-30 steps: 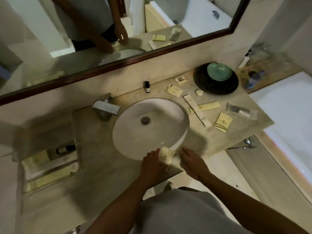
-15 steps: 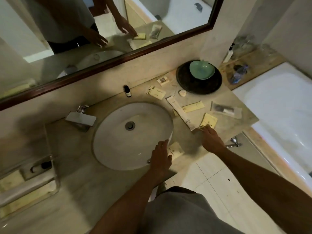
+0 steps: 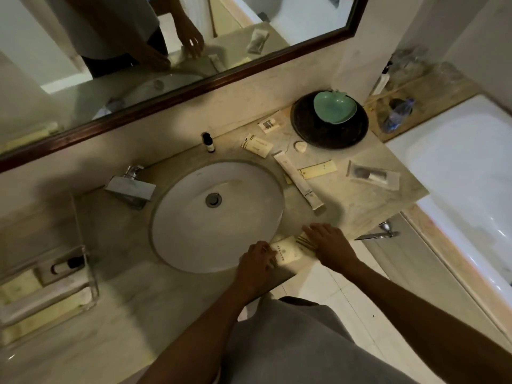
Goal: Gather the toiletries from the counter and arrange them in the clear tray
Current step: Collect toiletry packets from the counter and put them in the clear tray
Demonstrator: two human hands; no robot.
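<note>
A cream sachet lies at the counter's front edge, right of the sink. My left hand pinches its left edge. My right hand presses a yellow packet against the sachet's right side; most of the packet is hidden under my fingers. The clear tray stands at the far left and holds a small bottle and pale sachets. Loose on the counter are a long tube, a flat yellow packet, a cream box, a small box, a round soap, a clear-wrapped item and a dark bottle.
A black plate with a green bowl sits at the back right. The tap stands left of the sink, below a wall mirror. A bathtub lies to the right, past the counter's edge.
My right hand has pulled the yellow packet from the right counter down next to the cream sachet. My left hand has closed onto the sachet's edge. The camera has shifted right.
</note>
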